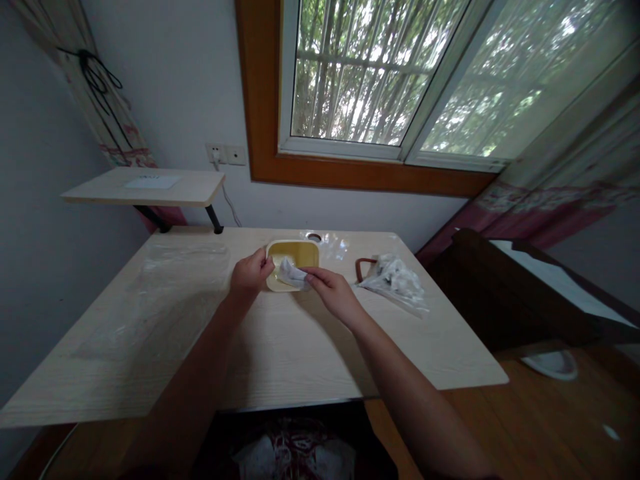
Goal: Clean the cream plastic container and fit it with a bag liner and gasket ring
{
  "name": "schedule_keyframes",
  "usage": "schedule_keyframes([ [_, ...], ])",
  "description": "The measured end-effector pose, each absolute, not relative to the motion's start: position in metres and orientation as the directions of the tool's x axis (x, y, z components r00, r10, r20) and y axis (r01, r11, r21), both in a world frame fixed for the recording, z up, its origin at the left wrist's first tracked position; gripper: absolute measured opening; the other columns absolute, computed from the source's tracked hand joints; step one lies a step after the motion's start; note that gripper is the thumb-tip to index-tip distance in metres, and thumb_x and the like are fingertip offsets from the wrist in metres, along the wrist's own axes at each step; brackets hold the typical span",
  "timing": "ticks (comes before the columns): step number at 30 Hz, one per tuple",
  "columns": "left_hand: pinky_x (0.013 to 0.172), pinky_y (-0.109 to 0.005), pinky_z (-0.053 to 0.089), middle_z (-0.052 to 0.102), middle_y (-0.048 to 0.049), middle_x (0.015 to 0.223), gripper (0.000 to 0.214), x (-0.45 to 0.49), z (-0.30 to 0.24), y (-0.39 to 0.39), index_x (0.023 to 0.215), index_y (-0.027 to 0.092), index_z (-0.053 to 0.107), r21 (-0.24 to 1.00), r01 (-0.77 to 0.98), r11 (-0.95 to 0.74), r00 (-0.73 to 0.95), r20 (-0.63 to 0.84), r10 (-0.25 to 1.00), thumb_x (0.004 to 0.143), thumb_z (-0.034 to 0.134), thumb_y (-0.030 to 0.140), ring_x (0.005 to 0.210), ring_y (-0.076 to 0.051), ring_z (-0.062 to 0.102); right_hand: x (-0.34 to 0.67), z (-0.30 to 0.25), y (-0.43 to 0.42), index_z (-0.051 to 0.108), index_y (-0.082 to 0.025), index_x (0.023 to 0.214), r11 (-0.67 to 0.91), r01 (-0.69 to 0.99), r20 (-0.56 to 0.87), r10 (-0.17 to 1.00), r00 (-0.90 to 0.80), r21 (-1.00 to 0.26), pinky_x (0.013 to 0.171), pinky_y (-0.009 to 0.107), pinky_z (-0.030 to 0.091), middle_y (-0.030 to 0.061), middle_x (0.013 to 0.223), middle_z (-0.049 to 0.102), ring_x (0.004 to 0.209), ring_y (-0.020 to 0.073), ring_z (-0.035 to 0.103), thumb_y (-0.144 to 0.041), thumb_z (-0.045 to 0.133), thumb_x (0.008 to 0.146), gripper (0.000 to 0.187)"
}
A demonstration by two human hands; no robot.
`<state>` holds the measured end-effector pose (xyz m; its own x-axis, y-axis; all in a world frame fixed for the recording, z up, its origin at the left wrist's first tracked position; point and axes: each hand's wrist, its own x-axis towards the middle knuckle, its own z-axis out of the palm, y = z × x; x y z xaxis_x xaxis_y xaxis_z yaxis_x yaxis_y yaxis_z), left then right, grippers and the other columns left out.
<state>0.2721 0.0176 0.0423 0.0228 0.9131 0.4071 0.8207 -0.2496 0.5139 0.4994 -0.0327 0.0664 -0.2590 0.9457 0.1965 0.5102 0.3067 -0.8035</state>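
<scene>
1. The fingers of the left hand [249,275] are closed on the left rim of a shallow rectangular yellow plastic tray [295,253], gripping it near the center of the frame
2. The fingers of the right hand [334,293] are pinched shut on a crumpled white wad of tissue or cloth [291,273], though which of the two it is cannot be told; the wad lies over the lower part of the tray
3. The tray stands between both hands on a pale wood-grain worktop [300,360], near its far edge
4. Just right of the right hand lies a clear plastic bag of white pieces [397,280], with a reddish-brown loop [361,269] at its left end
5. Behind the tray lie a clear plastic film [333,247] and a small round hole [314,237]; to the left, a wide clear plastic sheet [170,293] covers part of the worktop
6. At upper left, a pale wooden shelf [145,187] stands on black supports below a white wall socket [225,155]
7. Across the top is an orange-brown wooden window frame [263,100]; at right are a patterned curtain [545,200], a dark wooden bed [505,293] and a wooden floor [530,413]
</scene>
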Motion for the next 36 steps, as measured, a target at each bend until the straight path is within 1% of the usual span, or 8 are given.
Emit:
schedule_keyframes([
  [6, 0.060, -0.028, 0.024, 0.046, 0.0027, 0.060, 0.028, 0.274, 0.042, 0.017, 0.069, 0.022, 0.046, 0.538, 0.796, -0.277, 0.023, 0.430, 0.903, 0.094, 0.046, 0.036, 0.057, -0.013, 0.038, 0.495, 0.069, -0.033, 0.070, -0.022, 0.126, 0.302, 0.600, 0.241, 0.953, -0.182, -0.741, 0.099, 0.032, 0.052, 0.0049, 0.123, 0.075, 0.112, 0.0206, 0.070, -0.026, 0.046, 0.100, 0.035],
  [9, 0.060, -0.028, 0.024, 0.046, 0.0027, 0.059, 0.029, 0.275, 0.041, 0.016, 0.070, 0.022, 0.047, 0.541, 0.791, -0.285, 0.033, 0.427, 0.903, 0.094, 0.045, 0.038, 0.057, -0.013, 0.039, 0.489, 0.071, -0.035, 0.068, -0.022, 0.128, 0.348, 0.665, 0.298, 0.935, -0.194, -0.661, 0.096, 0.030, 0.053, 0.0059, 0.121, 0.076, 0.108, 0.0208, 0.071, -0.023, 0.046, 0.100, 0.036],
  [13, 0.060, -0.028, 0.025, 0.046, 0.0027, 0.059, 0.030, 0.274, 0.041, 0.016, 0.071, 0.022, 0.048, 0.543, 0.780, -0.311, 0.054, 0.436, 0.898, 0.095, 0.045, 0.039, 0.057, -0.013, 0.039, 0.482, 0.072, -0.037, 0.062, -0.019, 0.136, 0.433, 0.767, 0.333, 0.894, -0.298, -0.474, 0.101, 0.032, 0.050, 0.0096, 0.131, 0.071, 0.114, 0.0220, 0.068, -0.017, 0.046, 0.098, 0.041],
  [17, 0.060, -0.028, 0.025, 0.047, 0.0024, 0.059, 0.028, 0.274, 0.043, 0.016, 0.072, 0.022, 0.049, 0.533, 0.798, -0.283, 0.044, 0.417, 0.908, 0.095, 0.045, 0.037, 0.057, -0.014, 0.039, 0.477, 0.072, -0.039, 0.066, -0.021, 0.132, 0.487, 0.796, 0.218, 0.873, -0.435, -0.360, 0.097, 0.031, 0.050, 0.0094, 0.128, 0.072, 0.110, 0.0221, 0.069, -0.014, 0.049, 0.094, 0.041],
  [23, 0.061, -0.028, 0.025, 0.048, 0.0015, 0.060, 0.028, 0.276, 0.047, 0.014, 0.070, 0.022, 0.048, 0.502, 0.826, -0.257, 0.036, 0.407, 0.912, 0.094, 0.046, 0.035, 0.059, -0.015, 0.042, 0.473, 0.077, -0.040, 0.074, -0.018, 0.113, 0.550, 0.724, 0.195, 0.832, -0.519, -0.416, 0.094, 0.029, 0.050, 0.0094, 0.111, 0.077, 0.104, 0.0205, 0.070, -0.021, 0.053, 0.097, 0.027],
  [27, 0.061, -0.028, 0.026, 0.049, 0.0010, 0.061, 0.027, 0.278, 0.048, 0.013, 0.070, 0.022, 0.047, 0.490, 0.830, -0.266, 0.047, 0.414, 0.909, 0.094, 0.046, 0.033, 0.060, -0.015, 0.042, 0.471, 0.078, -0.034, 0.075, -0.015, 0.106, 0.547, 0.701, 0.194, 0.831, -0.521, -0.458, 0.091, 0.030, 0.049, 0.0111, 0.104, 0.078, 0.099, 0.0200, 0.070, -0.026, 0.048, 0.104, 0.030],
  [31, 0.062, -0.028, 0.026, 0.045, 0.0019, 0.060, 0.027, 0.278, 0.048, 0.013, 0.069, 0.022, 0.044, 0.492, 0.826, -0.273, 0.058, 0.408, 0.911, 0.093, 0.046, 0.034, 0.059, -0.015, 0.041, 0.473, 0.074, -0.022, 0.074, -0.013, 0.110, 0.581, 0.657, 0.189, 0.800, -0.569, -0.481, 0.094, 0.031, 0.049, 0.0126, 0.109, 0.077, 0.103, 0.0205, 0.070, -0.016, 0.052, 0.101, 0.025],
  [36, 0.062, -0.028, 0.026, 0.044, 0.0021, 0.060, 0.026, 0.277, 0.048, 0.013, 0.070, 0.023, 0.044, 0.482, 0.822, -0.302, 0.085, 0.420, 0.903, 0.094, 0.044, 0.034, 0.058, -0.015, 0.040, 0.482, 0.075, -0.014, 0.073, -0.016, 0.118, 0.662, 0.570, 0.130, 0.701, -0.702, -0.487, 0.101, 0.032, 0.047, 0.0118, 0.120, 0.074, 0.113, 0.0202, 0.067, -0.009, 0.055, 0.095, 0.030],
])
